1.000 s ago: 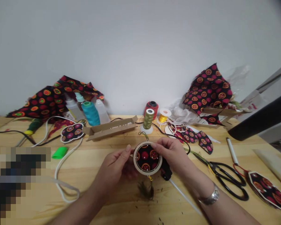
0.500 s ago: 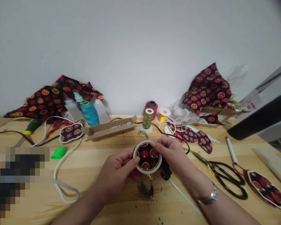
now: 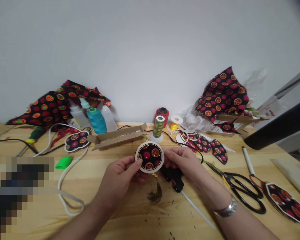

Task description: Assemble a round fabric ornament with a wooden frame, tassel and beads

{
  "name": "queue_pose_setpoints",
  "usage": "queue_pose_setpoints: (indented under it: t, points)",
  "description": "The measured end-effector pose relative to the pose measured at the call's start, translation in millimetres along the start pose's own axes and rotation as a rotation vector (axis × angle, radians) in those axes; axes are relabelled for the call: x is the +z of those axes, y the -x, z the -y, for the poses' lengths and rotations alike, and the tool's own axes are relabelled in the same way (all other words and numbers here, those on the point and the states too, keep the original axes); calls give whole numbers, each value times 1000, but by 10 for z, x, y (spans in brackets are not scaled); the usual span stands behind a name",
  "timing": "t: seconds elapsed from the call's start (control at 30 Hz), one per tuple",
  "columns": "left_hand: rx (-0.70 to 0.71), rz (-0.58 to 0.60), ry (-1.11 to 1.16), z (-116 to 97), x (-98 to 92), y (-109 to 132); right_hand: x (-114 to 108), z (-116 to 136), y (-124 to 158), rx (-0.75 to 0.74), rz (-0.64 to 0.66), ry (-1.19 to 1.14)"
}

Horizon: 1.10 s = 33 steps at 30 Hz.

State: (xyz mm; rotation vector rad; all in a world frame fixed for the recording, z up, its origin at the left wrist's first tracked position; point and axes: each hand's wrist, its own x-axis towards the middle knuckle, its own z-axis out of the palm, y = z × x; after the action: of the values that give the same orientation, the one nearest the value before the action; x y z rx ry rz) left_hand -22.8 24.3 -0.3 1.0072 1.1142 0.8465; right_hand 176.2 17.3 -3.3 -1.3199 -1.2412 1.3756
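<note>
My left hand (image 3: 125, 173) holds a round tasselled pendant (image 3: 148, 156) by its left side, thumb on the front and fingers behind. Its pale ring frames dark fabric with red and orange circles. An olive tassel (image 3: 156, 193) hangs from yellow thread below it. My right hand (image 3: 182, 161) is closed at the pendant's right rim, thumb and fingers together; whether anything is between them is hidden. Under that hand lies a black glue gun (image 3: 176, 181), a clear glue stick (image 3: 197, 210) reaching out of it toward me.
Behind the pendant stand olive (image 3: 159, 126), red (image 3: 162, 115) and yellow (image 3: 175, 123) thread spools and an open cardboard box (image 3: 118, 136). Black-handled scissors (image 3: 247, 191) and an elongated fabric ornament (image 3: 285, 201) lie right. A white cord (image 3: 61, 190) loops left, near a teal spool (image 3: 97, 120).
The pendant has moved left and slightly up in my left hand. My right thumb has come off its face to the right rim. More of the glue gun shows.
</note>
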Motion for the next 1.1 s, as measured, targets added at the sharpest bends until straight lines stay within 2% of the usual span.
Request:
queue_pose_setpoints:
  t: [0.1,0.17,0.23,0.3,0.37,0.47,0.57,0.7,1.1]
  points:
    - [4,-16,3,-12,8,0,-5,28,21,-35,-32,128]
    - [4,-24,9,-7,9,-1,0,48,57,-171,-194,303]
    - [5,-29,23,11,1,-3,9,68,102,-386,-395,469]
    - [4,-21,32,35,-12,-7,22,89,138,-491,-482,525]
    - [5,-6,37,55,-26,-9,43,114,154,-384,-380,452]
    - [13,6,34,60,-34,-6,83,160,147,-48,-131,258]
    - [22,10,28,40,-27,5,112,191,131,141,-31,149]
    - [11,22,17,19,-14,18,124,167,116,174,-26,118]
    - [26,15,8,27,-6,5,155,92,103,130,-63,126]
